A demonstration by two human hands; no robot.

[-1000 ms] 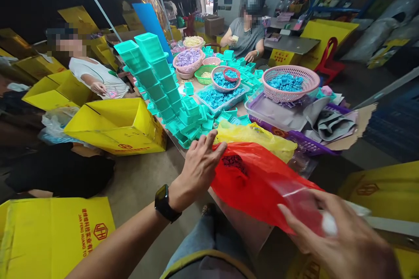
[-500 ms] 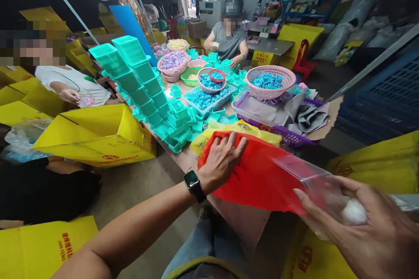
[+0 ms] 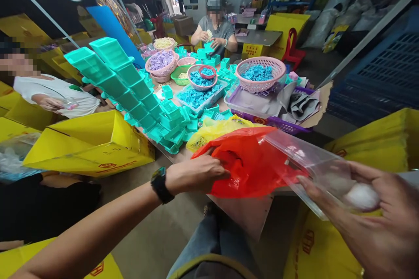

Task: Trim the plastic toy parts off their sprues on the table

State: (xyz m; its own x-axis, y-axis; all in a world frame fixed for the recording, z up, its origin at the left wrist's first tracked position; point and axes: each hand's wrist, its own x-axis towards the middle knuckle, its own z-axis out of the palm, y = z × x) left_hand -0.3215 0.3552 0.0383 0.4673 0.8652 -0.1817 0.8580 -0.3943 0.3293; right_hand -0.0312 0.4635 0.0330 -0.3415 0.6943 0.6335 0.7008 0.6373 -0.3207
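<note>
Gripping the near edge of a crinkly red plastic bag [image 3: 248, 163], the left hand [image 3: 196, 174] has its fingers curled shut on the thin film, so that hand is right on the bag. The bag lies slumped on the near corner of the counter [image 3: 183, 154], its long axis running roughly left to right between the two hands. At the bag's right end, the right hand [image 3: 369, 213] is closed around a clear flat zip-top plastic pouch [image 3: 310, 170], pinching it together with a small white fluffy ball [image 3: 362, 195] that sits against the palm; can't tell if the ball is inside the pouch or just behind it. The pouch's far end overlaps the red bag, so they look to be touching.

Just behind the red bag is a soft yellow plastic bag [image 3: 216, 128], wrinkled and glossy. Further back from the red bag: leaning stacks of hard teal plastic trays [image 3: 131, 83], square and nested, then a pink woven-look plastic basket [image 3: 260, 74] full of small blue pieces. Left of the red bag, off the counter, there's an open yellow cardboard box [image 3: 88, 144]. Way behind the red bag, at the counter's far end, a seated person in a grey shirt [image 3: 214, 30] is handling small parts.
</note>
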